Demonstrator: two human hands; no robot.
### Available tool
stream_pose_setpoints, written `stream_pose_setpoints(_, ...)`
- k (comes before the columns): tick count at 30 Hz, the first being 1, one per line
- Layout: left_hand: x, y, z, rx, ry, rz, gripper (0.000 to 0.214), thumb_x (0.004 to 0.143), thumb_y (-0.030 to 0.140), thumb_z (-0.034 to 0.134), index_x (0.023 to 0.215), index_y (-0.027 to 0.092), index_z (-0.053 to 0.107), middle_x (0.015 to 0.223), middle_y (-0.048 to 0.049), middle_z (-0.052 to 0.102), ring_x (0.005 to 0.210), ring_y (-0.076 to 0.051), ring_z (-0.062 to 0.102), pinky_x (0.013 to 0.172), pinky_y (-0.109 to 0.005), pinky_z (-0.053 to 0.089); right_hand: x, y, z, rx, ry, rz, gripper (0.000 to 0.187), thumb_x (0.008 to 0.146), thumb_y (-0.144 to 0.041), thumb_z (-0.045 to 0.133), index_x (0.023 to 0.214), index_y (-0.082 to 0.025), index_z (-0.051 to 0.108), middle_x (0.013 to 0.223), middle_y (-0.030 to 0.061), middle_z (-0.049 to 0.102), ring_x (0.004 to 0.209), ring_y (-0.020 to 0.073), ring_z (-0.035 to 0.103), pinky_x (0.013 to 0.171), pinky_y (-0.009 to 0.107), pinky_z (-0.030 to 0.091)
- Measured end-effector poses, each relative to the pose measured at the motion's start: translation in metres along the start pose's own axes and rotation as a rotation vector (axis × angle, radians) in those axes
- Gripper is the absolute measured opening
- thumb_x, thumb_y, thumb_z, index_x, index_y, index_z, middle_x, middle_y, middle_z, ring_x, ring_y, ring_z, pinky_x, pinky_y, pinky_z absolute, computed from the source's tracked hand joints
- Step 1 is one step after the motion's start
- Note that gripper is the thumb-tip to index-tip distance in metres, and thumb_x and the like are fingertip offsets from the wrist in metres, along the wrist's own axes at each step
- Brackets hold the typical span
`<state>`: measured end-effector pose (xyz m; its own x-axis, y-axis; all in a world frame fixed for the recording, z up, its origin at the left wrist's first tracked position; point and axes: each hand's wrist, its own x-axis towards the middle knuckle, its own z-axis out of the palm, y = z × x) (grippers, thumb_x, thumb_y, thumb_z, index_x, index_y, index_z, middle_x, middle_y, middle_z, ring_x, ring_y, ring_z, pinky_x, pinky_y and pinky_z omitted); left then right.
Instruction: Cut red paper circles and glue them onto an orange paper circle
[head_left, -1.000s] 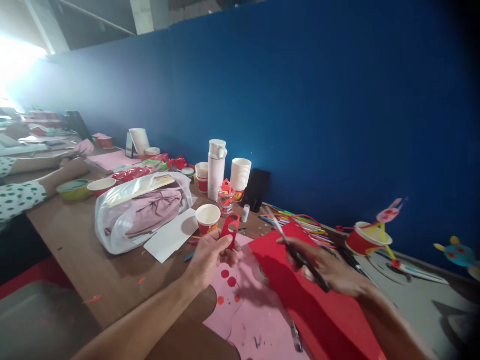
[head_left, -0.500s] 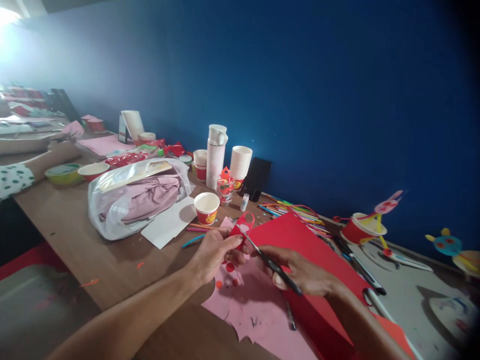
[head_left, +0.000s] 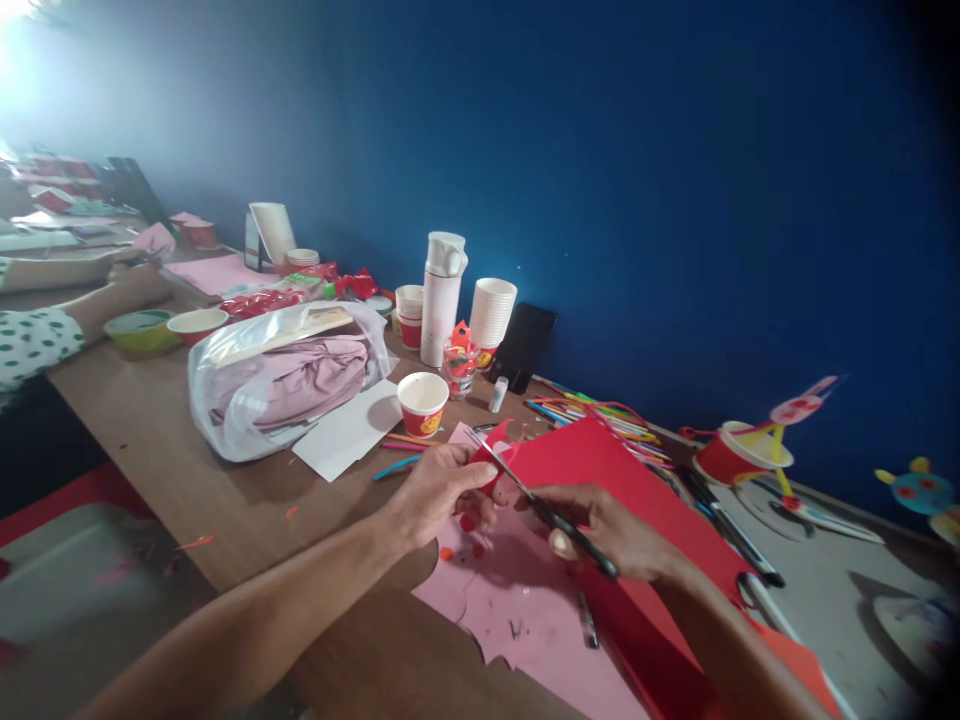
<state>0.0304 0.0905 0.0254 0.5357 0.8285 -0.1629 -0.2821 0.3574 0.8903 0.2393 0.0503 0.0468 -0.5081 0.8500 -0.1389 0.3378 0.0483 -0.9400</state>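
- Blue wall behind, brown surface below, cluttered with craft stuff.
- Left hand: pinching small red paper piece, thumb on near side, other fingers curled underneath.
- Right hand: wrapped round black-handled cutting tool; scissors or knife, can't tell from this angle.
- Key relation: piece sits left of the right grip and a bit farther out from the wearer, roughly in line with the tool's long axis.
- Tool axis: diagonal, handle end near-right, tip far-left; blade passes across the piece in view, just past left thumb. Actual contact can't be confirmed.
- Nearer hand to piece: left, fingers on it. Right fingertips just beside, apart from left hand.
- Piece's own long axis: unclear, partly behind blade and fingers; some red shows on the blade's far side.
- Pink sheet under the hands; red sheet just right, beyond right hand.
- Loose round dots on pink sheet, near left fingers. Paper cup upright beyond left hand.
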Motion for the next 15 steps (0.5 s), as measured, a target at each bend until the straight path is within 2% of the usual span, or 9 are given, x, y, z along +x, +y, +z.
stream_pose_setpoints(5, 0.001, -0.002, -0.002, 0.019, 0.017, 0.004, 0.019, 0.071, 0.029, 0.065, 0.069, 0.012, 0.056, 0.061, -0.0047, 0.066, 0.04, -0.01, 0.057, 0.038, -0.02, 0.043, 0.001, 0.007, 0.005, 0.044, 0.037, 0.042, 0.026, 0.075, -0.035, 0.061, 0.094, -0.019, 0.066, 0.063, -0.0022, 0.053, 0.051, 0.0098, 0.044, 0.047, 0.02, 0.036)
stream_pose_setpoints(8, 0.003, -0.006, -0.004, 0.025, 0.009, 0.015, 0.022, 0.072, 0.032, 0.064, 0.068, 0.013, 0.055, 0.061, -0.0045, 0.065, 0.04, -0.01, 0.056, 0.037, -0.02, 0.042, 0.002, 0.01, 0.007, 0.055, 0.048, 0.091, 0.02, 0.076, -0.03, 0.058, 0.091, -0.019, 0.065, 0.057, -0.0034, 0.052, 0.045, 0.0087, 0.043, 0.042, 0.019, 0.035)
stream_pose_setpoints(11, 0.004, -0.006, -0.003, 0.051, 0.01, 0.027, 0.021, 0.073, 0.032, 0.063, 0.068, 0.013, 0.054, 0.062, -0.0043, 0.065, 0.04, -0.011, 0.056, 0.038, -0.02, 0.042, 0.001, 0.005, 0.004, 0.059, 0.047, 0.075, 0.017, 0.077, -0.03, 0.056, 0.085, -0.018, 0.065, 0.057, -0.0033, 0.053, 0.044, 0.008, 0.043, 0.042, 0.019, 0.034)
stream_pose_setpoints(13, 0.002, -0.002, -0.002, 0.088, 0.019, 0.026, 0.02, 0.075, 0.031, 0.061, 0.069, 0.014, 0.054, 0.061, -0.004, 0.065, 0.04, -0.011, 0.057, 0.038, -0.02, 0.041, -0.002, 0.002, -0.002, 0.052, 0.097, 0.032, 0.02, 0.075, -0.033, 0.059, 0.086, -0.017, 0.066, 0.057, -0.0038, 0.051, 0.044, 0.0071, 0.04, 0.042, 0.019, 0.033)
stream_pose_setpoints(15, -0.001, 0.006, -0.002, 0.152, 0.011, 0.068, 0.018, 0.077, 0.03, 0.058, 0.07, 0.013, 0.056, 0.061, -0.0044, 0.064, 0.041, -0.011, 0.057, 0.041, -0.02, 0.041, -0.005, 0.002, -0.009, 0.025, 0.223, 0.033, 0.031, 0.073, -0.038, 0.062, 0.096, -0.017, 0.065, 0.055, -0.0046, 0.049, 0.042, 0.0068, 0.037, 0.04, 0.019, 0.031)
